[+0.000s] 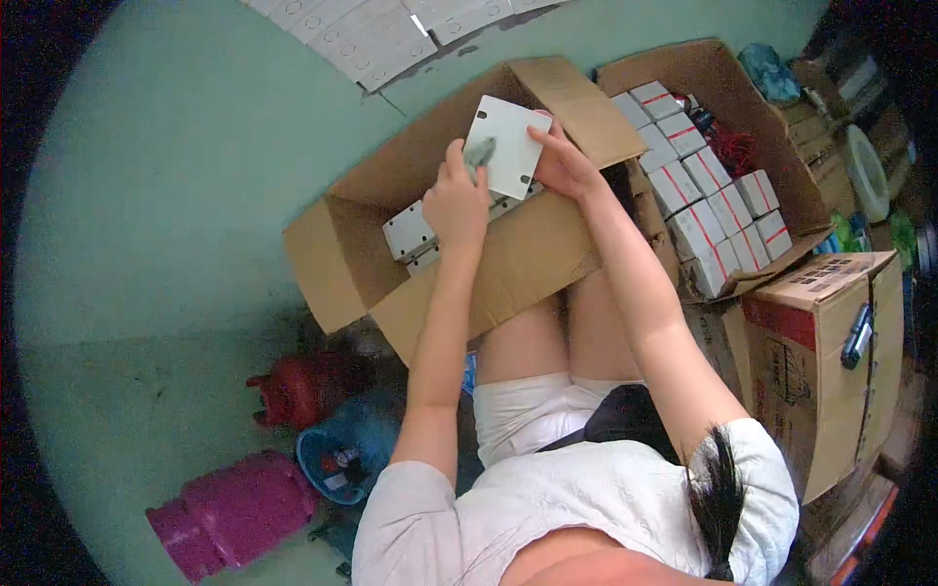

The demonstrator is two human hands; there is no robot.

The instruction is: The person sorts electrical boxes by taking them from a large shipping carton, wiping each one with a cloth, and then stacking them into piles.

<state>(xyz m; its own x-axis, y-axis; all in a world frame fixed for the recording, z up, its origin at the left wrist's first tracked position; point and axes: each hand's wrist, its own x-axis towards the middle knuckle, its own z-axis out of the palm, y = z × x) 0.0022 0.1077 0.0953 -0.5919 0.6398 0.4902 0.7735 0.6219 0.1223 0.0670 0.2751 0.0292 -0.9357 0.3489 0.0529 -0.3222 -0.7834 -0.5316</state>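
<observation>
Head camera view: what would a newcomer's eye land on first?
Likely the white plate, held by the right hand above an open cardboard box while the left hand holds a grey wad against it. Then the red-striped boxes at right and the pink cylinder at lower left.

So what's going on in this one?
Someone holds a white plate in their right hand, above an open cardboard box. Their left hand is at its face, with what looks like a small grey-green cloth. More white pieces lie in the box, and small white cartons with red stripes fill much of the box beside it.
</observation>
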